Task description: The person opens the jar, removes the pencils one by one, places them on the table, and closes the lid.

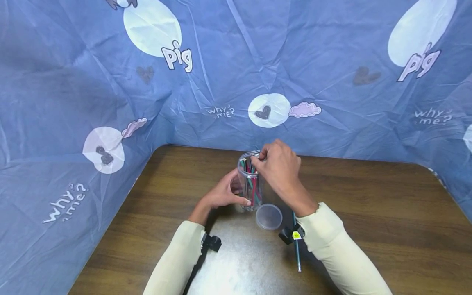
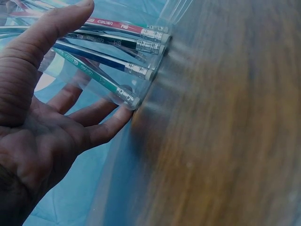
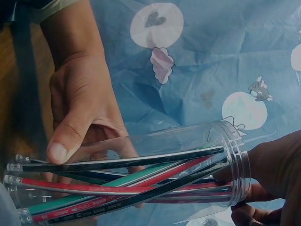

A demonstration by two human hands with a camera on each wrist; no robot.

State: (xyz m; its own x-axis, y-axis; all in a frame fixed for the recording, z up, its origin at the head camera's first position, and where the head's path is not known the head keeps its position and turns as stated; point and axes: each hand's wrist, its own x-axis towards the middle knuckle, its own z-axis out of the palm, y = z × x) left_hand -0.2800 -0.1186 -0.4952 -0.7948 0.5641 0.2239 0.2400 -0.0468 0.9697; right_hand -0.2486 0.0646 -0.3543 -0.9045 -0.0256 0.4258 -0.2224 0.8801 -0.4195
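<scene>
A clear plastic jar (image 1: 260,192) stands on the table with several red, green and dark pencils (image 3: 127,186) inside, their eraser ends at the bottom. My left hand (image 1: 225,190) grips the jar low down, the thumb in front and the fingers behind. In the left wrist view, metal ferrules and erasers show through the wall. My right hand (image 1: 282,168) is at the open mouth, a fingertip inside the rim near the pencils' upper ends, the other fingers curled outside. I cannot tell whether it pinches a pencil.
A round translucent lid (image 1: 269,217) lies on the brown wooden table (image 1: 368,205) just in front of the jar. One blue-green pencil (image 1: 297,256) lies partly under my right wrist. Blue printed cloth (image 1: 228,73) hangs behind and beside the table.
</scene>
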